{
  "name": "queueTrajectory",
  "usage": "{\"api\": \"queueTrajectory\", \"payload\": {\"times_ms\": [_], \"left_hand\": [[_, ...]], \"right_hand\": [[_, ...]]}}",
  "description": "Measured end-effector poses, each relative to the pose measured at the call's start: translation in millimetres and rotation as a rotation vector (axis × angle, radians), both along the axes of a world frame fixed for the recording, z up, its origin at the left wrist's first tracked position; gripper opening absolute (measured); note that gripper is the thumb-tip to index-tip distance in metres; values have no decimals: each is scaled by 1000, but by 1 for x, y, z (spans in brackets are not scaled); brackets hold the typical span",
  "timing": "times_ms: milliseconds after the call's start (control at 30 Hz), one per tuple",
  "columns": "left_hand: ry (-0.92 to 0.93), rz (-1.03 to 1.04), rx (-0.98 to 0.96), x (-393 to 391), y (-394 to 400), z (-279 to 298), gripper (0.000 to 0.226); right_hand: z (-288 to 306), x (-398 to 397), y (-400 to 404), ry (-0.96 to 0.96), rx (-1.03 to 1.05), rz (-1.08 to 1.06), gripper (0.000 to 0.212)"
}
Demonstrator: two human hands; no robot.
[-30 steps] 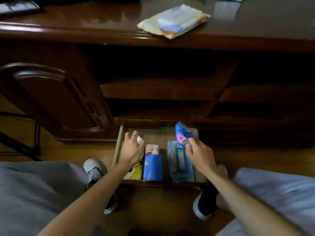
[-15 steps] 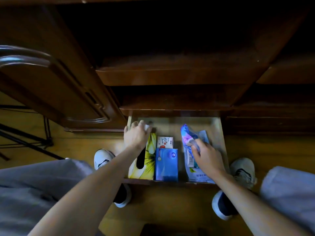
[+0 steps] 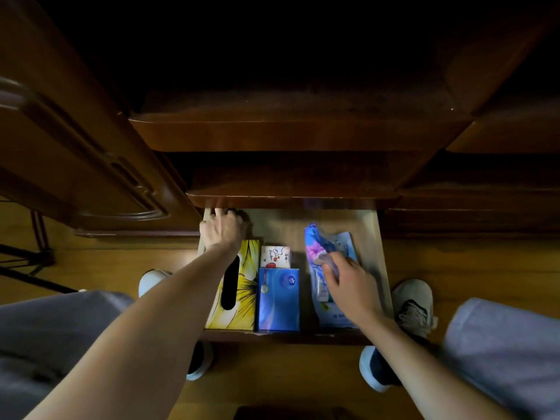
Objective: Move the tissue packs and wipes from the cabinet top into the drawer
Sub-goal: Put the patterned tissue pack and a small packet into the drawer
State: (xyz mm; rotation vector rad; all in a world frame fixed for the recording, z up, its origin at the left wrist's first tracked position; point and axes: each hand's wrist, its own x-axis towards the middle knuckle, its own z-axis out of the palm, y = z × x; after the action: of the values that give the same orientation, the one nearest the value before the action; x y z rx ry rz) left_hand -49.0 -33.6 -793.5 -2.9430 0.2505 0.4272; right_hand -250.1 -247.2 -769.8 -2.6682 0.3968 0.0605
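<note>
Drawer (image 3: 374, 237) pulled open at the foot of a dark wooden cabinet (image 3: 291, 137), seen from above.

Inside, left to right: yellow tissue box (image 3: 242, 301) with a dark oval slot, lying flat; blue tissue pack (image 3: 277, 301) touching its right side; small white tissue pack (image 3: 275, 256) with red print just behind the blue one; pale blue wipes pack (image 3: 341, 316) flat along the right side.

Left hand (image 3: 222, 233) at the far left corner of the drawer, beyond the yellow box, fingers curled downward. Whether its grip encloses anything: cannot tell, palm side hidden.

Right hand (image 3: 353, 286) over the wipes pack, grip pinching a blue-and-pink soft pack (image 3: 315, 248) that stands tilted up, its top end pointing toward the drawer's back.

Both forearms bare. Grey trouser legs to either side; sneakers (image 3: 415, 304) on the wood floor (image 3: 272, 377) flanking the drawer.
</note>
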Motion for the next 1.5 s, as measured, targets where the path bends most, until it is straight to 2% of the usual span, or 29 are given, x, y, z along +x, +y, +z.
{"api": "queueTrajectory", "payload": {"times_ms": [133, 200, 300, 400, 467, 600, 667, 733, 900, 967, 1100, 1233, 1300, 1367, 1433, 1500], "left_hand": [[14, -65, -9, -8, -4, -6, 56], [23, -112, -3, -6, -1, -6, 45], [15, -75, -66, 3, 9, -2, 23], [-16, -58, -66, 2, 12, -2, 27], [-42, -74, -71, -1, 12, -6, 28], [-57, -77, -223, -14, 22, -8, 28], [-43, -82, -311, -22, 31, -6, 33], [-39, -134, -318, -29, 39, -8, 36], [-228, -490, -312, -42, 21, -16, 38], [-112, -581, -299, -44, 8, -22, 43], [139, -582, -216, -45, 6, -36, 53], [70, -538, -266, -49, 12, -35, 44], [51, -499, -287, -49, 12, -34, 44], [84, -464, -253, -49, 10, -33, 55], [132, -454, -149, -46, 6, -31, 67], [145, -484, -20, -41, 1, -28, 70]], "right_hand": [[-1, -1, 0, 1, 0, -2, 19], [-3, -1, 0, -3, 4, -20, 19], [-5, 3, 0, -46, -21, 30, 19], [-9, 21, 1, -79, -101, 124, 24], [-16, 40, 1, -90, -102, 110, 28], [-39, 80, 3, -138, 42, 39, 28], [-53, 96, 6, -108, 178, -39, 28], [-65, 108, 7, -47, 269, -110, 31], [-81, 118, -7, -81, 331, -228, 42], [-87, 116, -12, -52, 371, -263, 39], [-97, 126, -9, 138, 519, -155, 38], [-96, 135, 5, 202, 591, -101, 28], [-96, 135, 14, 226, 571, -32, 35], [-97, 137, 20, 210, 548, -46, 45], [-98, 141, 22, 197, 528, -86, 61], [-98, 141, 23, 215, 405, -102, 74]]}}
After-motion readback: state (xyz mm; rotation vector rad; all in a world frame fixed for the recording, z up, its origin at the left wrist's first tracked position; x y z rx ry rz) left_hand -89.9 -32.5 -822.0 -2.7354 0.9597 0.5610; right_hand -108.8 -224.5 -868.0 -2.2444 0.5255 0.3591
